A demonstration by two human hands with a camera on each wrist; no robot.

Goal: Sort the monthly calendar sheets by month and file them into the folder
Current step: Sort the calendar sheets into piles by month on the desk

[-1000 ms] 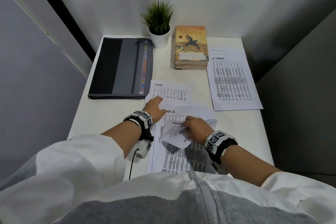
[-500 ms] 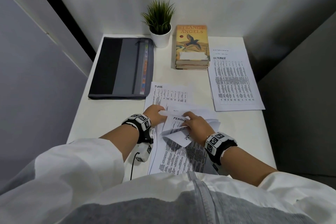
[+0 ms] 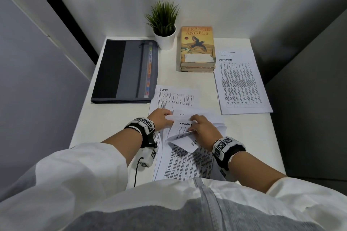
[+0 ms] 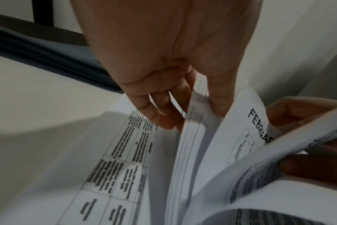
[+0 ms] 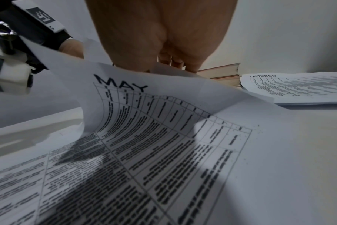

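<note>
Since the earlier frame the left hand (image 3: 161, 119) has drawn back from the June sheet (image 3: 175, 96) and now pinches a few sheet corners, fingers (image 4: 164, 112) clamped on them. The right hand (image 3: 201, 131) curls round the bent-back May sheet (image 5: 164, 121), baring the February sheet (image 3: 183, 127). Sorting looks about midway, I judge: a pile topped by the October sheet (image 3: 240, 84) lies right of the book (image 3: 197, 47), the rest unsorted near the body. The folder (image 3: 124, 71), left of the book, lies closed on the surface (image 3: 116, 118); no filing has begun.
</note>
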